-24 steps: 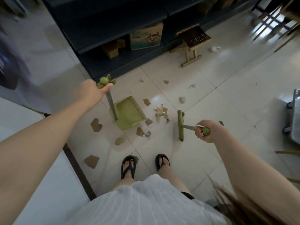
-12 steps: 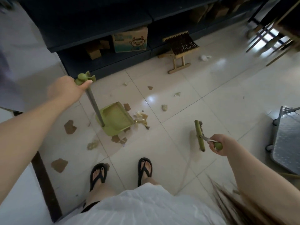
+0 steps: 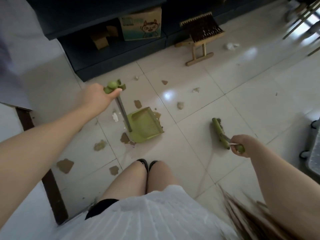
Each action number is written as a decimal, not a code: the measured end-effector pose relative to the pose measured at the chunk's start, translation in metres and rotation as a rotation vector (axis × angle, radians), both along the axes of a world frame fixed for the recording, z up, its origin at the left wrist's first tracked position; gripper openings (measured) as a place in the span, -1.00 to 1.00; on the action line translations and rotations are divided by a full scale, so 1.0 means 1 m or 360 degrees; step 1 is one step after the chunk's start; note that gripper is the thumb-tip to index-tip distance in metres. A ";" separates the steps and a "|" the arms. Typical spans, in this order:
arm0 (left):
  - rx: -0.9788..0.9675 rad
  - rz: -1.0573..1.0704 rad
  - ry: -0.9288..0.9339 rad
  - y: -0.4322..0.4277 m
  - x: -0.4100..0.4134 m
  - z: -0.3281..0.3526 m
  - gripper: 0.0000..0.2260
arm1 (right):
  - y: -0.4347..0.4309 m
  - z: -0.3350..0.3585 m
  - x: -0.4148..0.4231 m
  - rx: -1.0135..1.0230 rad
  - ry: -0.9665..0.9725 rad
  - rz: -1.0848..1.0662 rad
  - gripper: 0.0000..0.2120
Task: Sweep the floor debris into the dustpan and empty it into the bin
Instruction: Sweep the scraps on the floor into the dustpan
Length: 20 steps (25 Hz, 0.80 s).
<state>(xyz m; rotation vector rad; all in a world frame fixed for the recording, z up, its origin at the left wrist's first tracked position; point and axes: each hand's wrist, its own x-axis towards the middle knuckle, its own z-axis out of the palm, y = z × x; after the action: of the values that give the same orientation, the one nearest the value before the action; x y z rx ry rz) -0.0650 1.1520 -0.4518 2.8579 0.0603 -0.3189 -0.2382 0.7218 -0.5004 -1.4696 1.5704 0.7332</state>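
Floor debris: brown and grey scraps scattered on the tile floor around the green dustpan, several touching its near and far edges. Dustpan sits flat on the floor, pan looks empty. Left hand grip closed around the top of the dustpan's upright handle. Right hand grip closed around the green broom handle; broom head well right of the dustpan.

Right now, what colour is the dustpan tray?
Light green, like its handle top; the dustpan shows best in the head view, the only one.
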 end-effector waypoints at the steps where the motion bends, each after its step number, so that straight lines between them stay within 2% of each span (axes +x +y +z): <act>1: 0.0022 -0.0028 -0.0004 -0.004 0.003 0.000 -0.34 | 0.004 -0.007 0.002 0.0035 -0.0014 -0.0012 -0.83; 5: -0.0076 -0.0019 0.0014 -0.009 0.010 0.011 -0.37 | 0.027 -0.009 0.005 0.0136 -0.0074 -0.0104 -0.81; 10: -0.0110 0.0000 0.0080 0.004 0.020 0.044 -0.34 | 0.087 0.029 0.015 0.0398 -0.0084 -0.0218 -0.81; 13: -0.0094 0.0000 0.0083 0.014 0.028 0.054 -0.35 | 0.120 0.043 0.032 0.0491 -0.0082 -0.0180 -0.79; 18: -0.0097 0.0001 0.0042 0.043 0.039 0.056 -0.34 | 0.144 0.053 0.062 0.0594 -0.0001 0.0006 -0.94; 20: -0.0109 0.0041 0.0039 0.050 0.043 0.057 -0.34 | 0.140 0.063 0.082 0.0616 0.0011 0.0093 -0.94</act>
<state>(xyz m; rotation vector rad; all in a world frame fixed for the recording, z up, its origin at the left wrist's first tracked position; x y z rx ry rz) -0.0220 1.2024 -0.3944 2.7834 0.0892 -0.3438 -0.1558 0.8617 -0.4369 -1.2292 1.3051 1.0134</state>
